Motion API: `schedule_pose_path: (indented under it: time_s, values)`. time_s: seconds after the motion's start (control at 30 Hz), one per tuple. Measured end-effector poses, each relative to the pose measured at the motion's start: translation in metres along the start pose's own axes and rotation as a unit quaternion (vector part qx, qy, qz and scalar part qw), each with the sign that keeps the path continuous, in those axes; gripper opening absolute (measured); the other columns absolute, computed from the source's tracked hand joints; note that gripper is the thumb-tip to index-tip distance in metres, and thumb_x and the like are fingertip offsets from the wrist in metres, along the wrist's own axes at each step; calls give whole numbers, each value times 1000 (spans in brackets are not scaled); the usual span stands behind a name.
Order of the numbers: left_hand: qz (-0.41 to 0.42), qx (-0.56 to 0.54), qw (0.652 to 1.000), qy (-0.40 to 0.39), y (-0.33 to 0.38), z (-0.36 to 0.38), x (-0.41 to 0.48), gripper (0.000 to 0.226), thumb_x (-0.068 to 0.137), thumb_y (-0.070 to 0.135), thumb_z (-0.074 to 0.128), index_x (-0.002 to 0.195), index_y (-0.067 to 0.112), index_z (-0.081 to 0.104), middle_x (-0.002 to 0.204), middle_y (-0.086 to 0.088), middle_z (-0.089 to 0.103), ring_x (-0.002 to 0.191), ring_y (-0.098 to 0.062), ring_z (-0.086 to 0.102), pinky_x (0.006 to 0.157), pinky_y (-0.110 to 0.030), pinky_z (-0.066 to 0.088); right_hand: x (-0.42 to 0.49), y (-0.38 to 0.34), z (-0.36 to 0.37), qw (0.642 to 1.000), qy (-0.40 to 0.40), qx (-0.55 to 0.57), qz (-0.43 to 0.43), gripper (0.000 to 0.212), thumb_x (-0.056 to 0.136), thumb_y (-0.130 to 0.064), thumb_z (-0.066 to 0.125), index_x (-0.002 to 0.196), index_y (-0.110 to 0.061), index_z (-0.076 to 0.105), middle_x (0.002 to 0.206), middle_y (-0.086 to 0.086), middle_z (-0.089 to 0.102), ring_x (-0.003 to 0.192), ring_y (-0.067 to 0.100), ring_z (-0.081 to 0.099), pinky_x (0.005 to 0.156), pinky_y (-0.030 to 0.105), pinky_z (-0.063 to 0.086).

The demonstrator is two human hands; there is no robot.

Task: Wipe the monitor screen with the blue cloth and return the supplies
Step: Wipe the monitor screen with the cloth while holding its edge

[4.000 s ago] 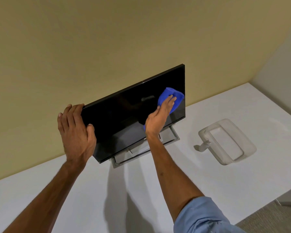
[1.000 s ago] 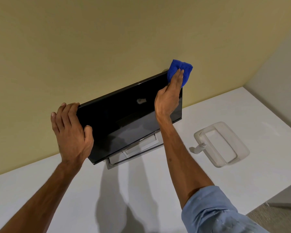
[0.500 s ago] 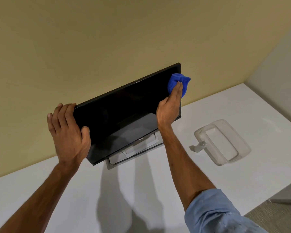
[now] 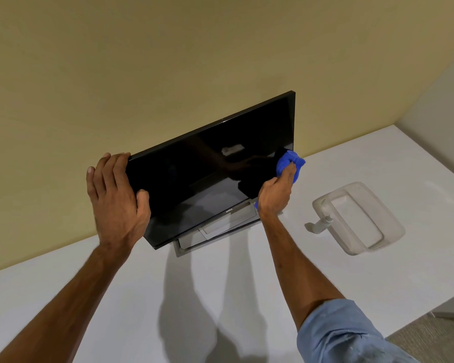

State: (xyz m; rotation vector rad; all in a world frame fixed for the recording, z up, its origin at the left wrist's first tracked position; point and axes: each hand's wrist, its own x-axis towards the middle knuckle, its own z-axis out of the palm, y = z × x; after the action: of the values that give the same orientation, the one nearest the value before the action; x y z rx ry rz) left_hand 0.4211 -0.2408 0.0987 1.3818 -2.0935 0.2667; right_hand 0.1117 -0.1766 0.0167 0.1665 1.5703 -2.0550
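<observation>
Down the screen's right edge the blue cloth has travelled, from the top corner a second ago to the lower half now. Nearest, the right hand presses the bunched cloth flat-fingered against the monitor, while the left hand clasps its left edge, thumb on the glass. Wiping looks to be under way, not finished. Farther right on the white desk, the clear tray waits for the supplies; returning them remains.

A white desk against a yellow wall — grey carpet at lower right.
</observation>
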Motion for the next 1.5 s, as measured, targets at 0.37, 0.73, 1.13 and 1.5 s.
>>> schedule_pose_path:
  time_s: [0.37, 0.73, 1.13, 1.5]
  values:
    - [20, -11, 999, -39, -12, -19, 2, 64, 106, 21, 42, 169, 17, 39, 172, -5, 45, 171, -26, 26, 142, -50, 6, -2, 10, -18, 1000, 2, -12, 8, 41, 114, -45, 46, 81, -21, 43, 69, 3, 34, 57, 14, 36, 57, 30, 38]
    - [37, -32, 998, -42, -17, -25, 3, 55, 118, 30, 32, 170, 16, 41, 170, -6, 49, 163, -30, 40, 140, -50, 19, -38, 41, -7, 999, -29, 37, 17, 35, 114, -45, 47, 96, -15, 46, 72, 4, 30, 57, 14, 31, 53, 28, 32]
    - [40, -6, 998, -39, -17, -26, 2, 53, 119, 33, 32, 169, 18, 42, 165, -3, 52, 149, -31, 50, 132, -50, 30, -118, 91, 1, 994, -68, 41, 79, 35, 113, -48, 51, 103, -14, 54, 69, 4, 35, 55, 14, 37, 51, 25, 39]
    - [33, -10, 998, -55, -16, -35, 3, 53, 119, 31, 35, 169, 16, 44, 163, -4, 55, 145, -30, 52, 130, -48, 34, -197, 119, 6, 982, -110, -111, 109, 47, 104, -65, 51, 90, -20, 51, 73, 9, 33, 60, 17, 35, 57, 32, 40]
